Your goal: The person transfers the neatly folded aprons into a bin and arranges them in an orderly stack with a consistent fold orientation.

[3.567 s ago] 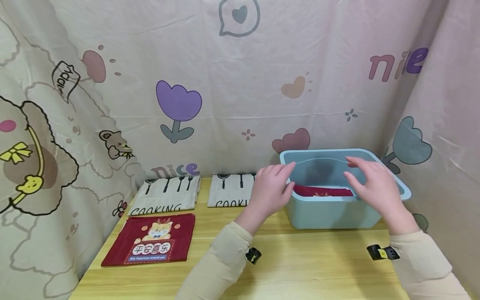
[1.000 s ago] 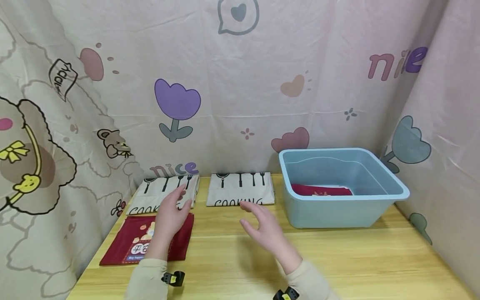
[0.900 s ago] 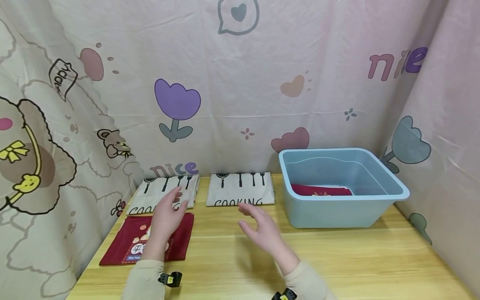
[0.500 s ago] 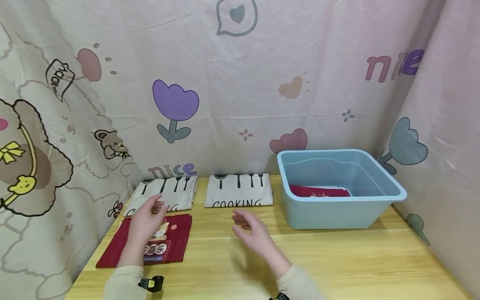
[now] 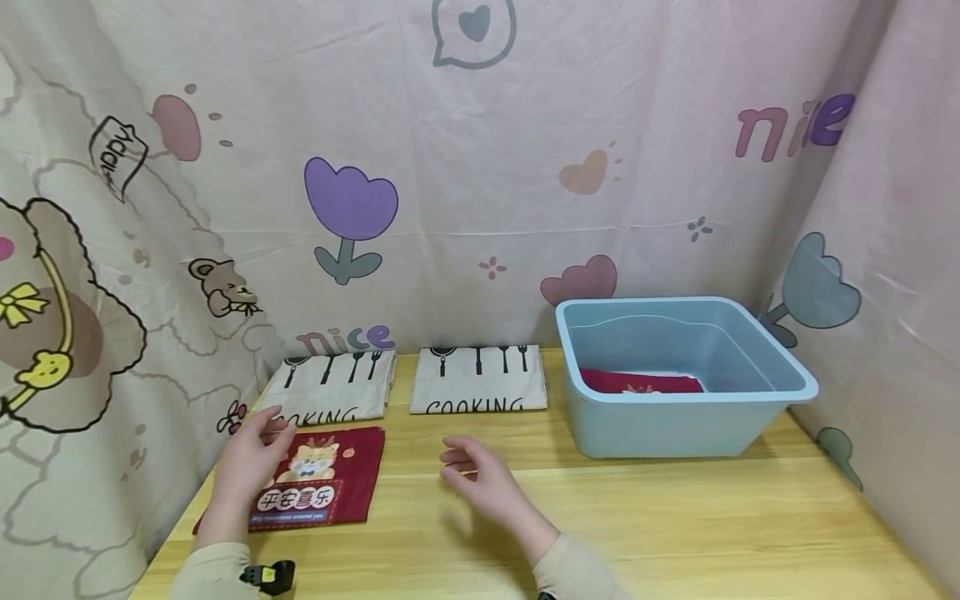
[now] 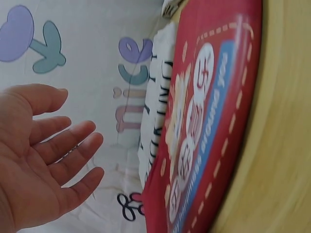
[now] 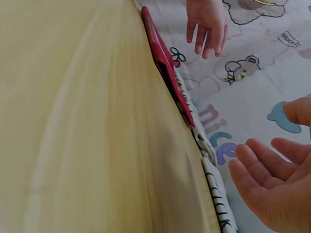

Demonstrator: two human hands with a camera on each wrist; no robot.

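A folded red cloth (image 5: 307, 487) (image 6: 204, 131) with a cartoon print lies flat at the table's front left. My left hand (image 5: 247, 462) (image 6: 41, 150) hovers over its left edge, fingers spread and relaxed, holding nothing. My right hand (image 5: 480, 479) (image 7: 272, 170) hangs open above bare wood just right of the cloth. Behind the red cloth lie two folded cream cloths printed "COOKING", one on the left (image 5: 333, 387) and one in the middle (image 5: 478, 379). A light blue plastic bin (image 5: 675, 425) stands at the right with another red cloth (image 5: 641, 382) in its bottom.
The wooden table (image 5: 675, 525) is hemmed in by a printed curtain (image 5: 525, 167) at the back and on both sides. Black wrist straps (image 5: 268, 577) show at the sleeve cuffs. The red cloth's edge (image 7: 165, 68) shows in the right wrist view.
Both hands have left the blue bin and travelled left and toward me. In the last second the left hand slid down over the red cloth's left edge; the right followed.
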